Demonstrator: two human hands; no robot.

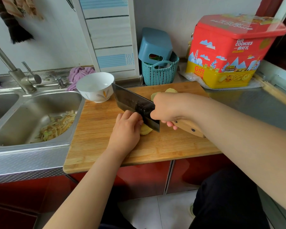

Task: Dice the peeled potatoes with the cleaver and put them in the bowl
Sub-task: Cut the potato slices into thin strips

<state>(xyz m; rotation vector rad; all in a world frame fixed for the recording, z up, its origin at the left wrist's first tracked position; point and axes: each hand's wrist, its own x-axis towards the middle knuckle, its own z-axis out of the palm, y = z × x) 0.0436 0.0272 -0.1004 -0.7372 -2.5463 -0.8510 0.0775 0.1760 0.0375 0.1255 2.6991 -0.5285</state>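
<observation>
Board (96, 146) bamboo, by sink (23, 116) | L fingers (130, 117) curled on potato (146, 130) | R hand (167, 109) grips cleaver (135, 104)

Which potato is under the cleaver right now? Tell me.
The potato under the left hand, the near potato, with the cleaver blade on it. The other potatoes lie untouched at the board's far edge, behind the right hand.

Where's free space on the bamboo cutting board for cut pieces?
Bare board runs along the near edge and the left side by the steel sink. It is crowded mid-board: left hand on a peeled potato, right hand gripping the dark cleaver. White bowl and more potatoes fill the far edge.
</observation>
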